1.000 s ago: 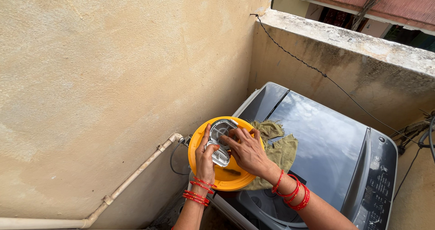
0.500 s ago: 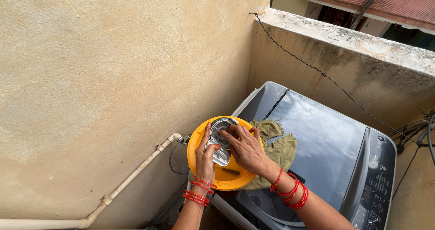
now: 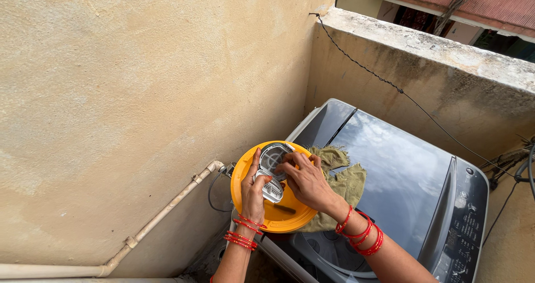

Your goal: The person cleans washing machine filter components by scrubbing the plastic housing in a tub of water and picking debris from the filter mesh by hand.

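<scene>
My left hand (image 3: 252,191) grips the lower end of a grey plastic mesh filter (image 3: 271,171) held over a round yellow tub (image 3: 281,219). The fingers of my right hand (image 3: 305,181) pinch at the filter's upper, rounded mesh part. Both wrists wear red bangles. The tub rests at the near left corner of a top-loading washing machine (image 3: 401,166). An olive-green cloth (image 3: 344,183) lies on the machine's lid right behind my right hand.
A rough plastered wall (image 3: 139,93) stands on the left with a beige pipe (image 3: 161,219) running along its base. A concrete parapet (image 3: 434,54) with a black wire (image 3: 390,88) lies behind the machine. The control panel (image 3: 468,221) is on the right.
My right fingers have curled and shifted slightly up on the filter's mesh part. The left hand holds as before. The view has barely moved.
</scene>
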